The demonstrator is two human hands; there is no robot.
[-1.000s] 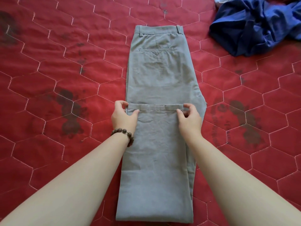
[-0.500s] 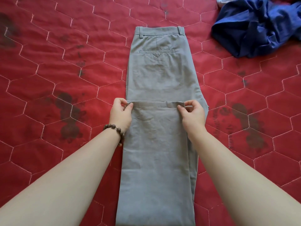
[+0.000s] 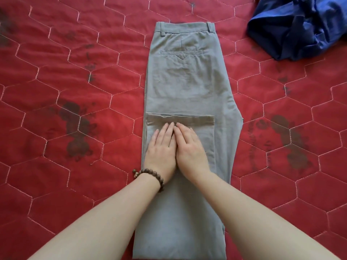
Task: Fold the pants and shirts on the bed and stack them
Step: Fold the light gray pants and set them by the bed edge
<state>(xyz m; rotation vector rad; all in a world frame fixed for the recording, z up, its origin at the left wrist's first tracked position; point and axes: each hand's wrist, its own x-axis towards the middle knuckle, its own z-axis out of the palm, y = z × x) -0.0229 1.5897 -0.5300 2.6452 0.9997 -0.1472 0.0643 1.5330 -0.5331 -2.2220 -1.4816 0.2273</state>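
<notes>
The grey trousers (image 3: 185, 87) lie lengthwise down the centre of the frame on the red quilted bedspread (image 3: 75, 76), leg hems folded up to about mid-length. The left hand (image 3: 163, 147) and right hand (image 3: 189, 145) lie flat and side by side just below the hems, fingers straight, probably pressing the fold smooth. A crumpled blue garment (image 3: 300, 29) waits at upper right.
</notes>
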